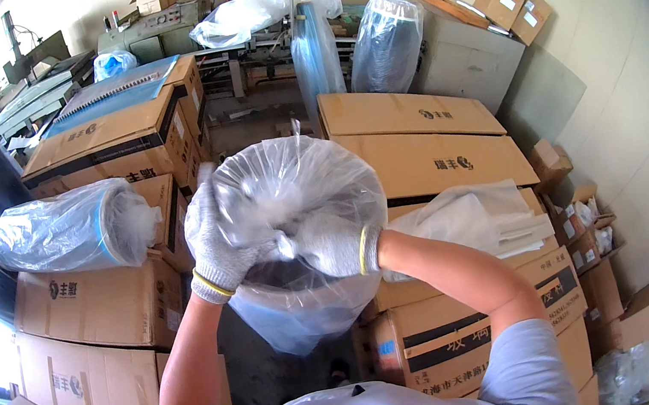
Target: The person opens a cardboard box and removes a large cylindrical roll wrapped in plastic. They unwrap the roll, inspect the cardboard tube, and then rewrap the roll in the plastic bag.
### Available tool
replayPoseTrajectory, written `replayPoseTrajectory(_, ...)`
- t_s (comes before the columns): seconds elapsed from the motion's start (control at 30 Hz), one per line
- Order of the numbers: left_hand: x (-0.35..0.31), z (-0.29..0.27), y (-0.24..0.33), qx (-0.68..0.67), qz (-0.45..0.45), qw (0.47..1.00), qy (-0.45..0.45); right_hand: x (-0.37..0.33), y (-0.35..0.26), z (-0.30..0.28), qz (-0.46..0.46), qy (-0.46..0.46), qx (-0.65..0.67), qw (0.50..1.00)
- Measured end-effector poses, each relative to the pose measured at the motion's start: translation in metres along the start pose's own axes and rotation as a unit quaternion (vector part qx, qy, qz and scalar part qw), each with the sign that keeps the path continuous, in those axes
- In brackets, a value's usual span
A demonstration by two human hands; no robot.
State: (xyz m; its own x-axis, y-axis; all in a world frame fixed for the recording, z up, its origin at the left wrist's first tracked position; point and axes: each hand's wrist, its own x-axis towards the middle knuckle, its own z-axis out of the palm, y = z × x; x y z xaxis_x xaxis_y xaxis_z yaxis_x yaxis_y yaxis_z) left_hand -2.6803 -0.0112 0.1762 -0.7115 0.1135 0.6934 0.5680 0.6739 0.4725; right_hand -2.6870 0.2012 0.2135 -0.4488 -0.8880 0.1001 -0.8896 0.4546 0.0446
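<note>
A large clear plastic bag point(301, 315) covers a wide round roll or bundle standing upright right in front of me. Its top is bunched and creased, and what lies under the film is hard to make out. Both my hands wear light grey knit gloves with yellow cuffs. My left hand point(217, 243) lies along the bag's left side, its fingers stretched upward and a little blurred at the tips. At the front of the bag's mouth, my right hand point(335, 246) is closed on a gathered fold of the plastic, its fingertips partly hidden.
Large cardboard boxes point(87, 309) are stacked on the left, with a plastic-wrapped roll point(57, 235) lying on them. More boxes point(430, 162) rise on the right, bearing folded plastic sheets point(475, 219). Wrapped upright rolls point(388, 44) and a machine point(156, 33) stand behind.
</note>
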Motion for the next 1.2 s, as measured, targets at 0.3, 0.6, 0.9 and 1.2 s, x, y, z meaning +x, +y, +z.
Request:
replayPoseTrajectory(0.3,-0.004,0.0,0.018,0.049,0.061,0.986,-0.149,0.001,0.069,-0.023,0.05,0.317,0.141,0.937)
replayPoseTrajectory(0.6,-0.003,-0.004,0.025,0.064,0.108,0.981,-0.149,0.038,0.084,-0.008,-0.064,0.085,-0.263,0.959)
replayPoseTrajectory(0.9,-0.007,-0.015,0.017,-0.108,0.055,0.989,-0.083,-0.019,0.147,-0.092,0.089,0.281,-0.123,0.948)
replayPoseTrajectory(1.2,-0.032,0.003,-0.029,-0.437,-0.072,0.885,0.139,0.015,0.06,-0.027,0.235,0.24,0.057,0.94)
